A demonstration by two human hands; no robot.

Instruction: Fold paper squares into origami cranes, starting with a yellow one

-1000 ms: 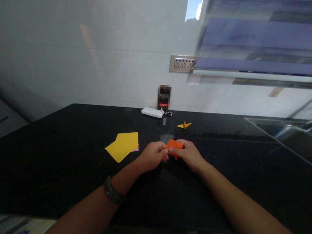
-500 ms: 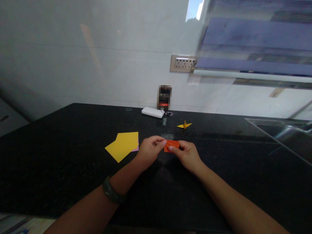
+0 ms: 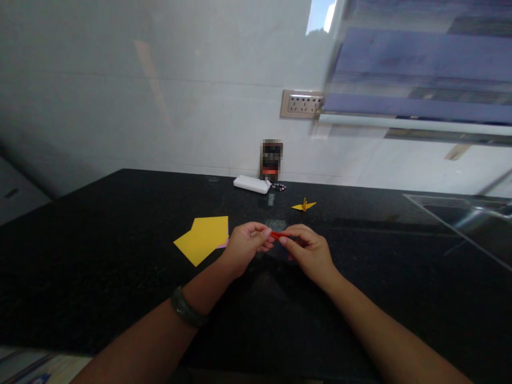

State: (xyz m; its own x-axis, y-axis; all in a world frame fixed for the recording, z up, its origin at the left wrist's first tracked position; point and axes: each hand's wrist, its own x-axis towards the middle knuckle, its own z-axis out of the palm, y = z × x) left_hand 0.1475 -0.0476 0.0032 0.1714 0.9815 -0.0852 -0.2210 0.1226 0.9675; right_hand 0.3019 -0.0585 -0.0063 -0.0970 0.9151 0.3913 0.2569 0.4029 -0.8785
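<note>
Both hands meet over the middle of the black countertop (image 3: 100, 256). My left hand (image 3: 246, 246) pinches one end of a folded orange paper (image 3: 277, 234), and my right hand (image 3: 308, 253) pinches the other end. The paper is turned edge-on, so only a thin orange strip shows between the fingertips. A dark band sits on my left wrist. Yellow paper sheets (image 3: 202, 239) lie just left of my left hand, with a pink sheet peeking out beneath them.
A small yellow paper crane (image 3: 304, 205) stands behind my hands. A white flat box (image 3: 252, 184), beads and a blurred dark object sit by the tiled wall. A socket plate (image 3: 301, 104) is on the wall. A steel sink (image 3: 468, 221) lies at the right.
The orange paper has been tilted from showing its flat face to edge-on, a thin strip. Both hands stayed together and shifted slightly away from me.
</note>
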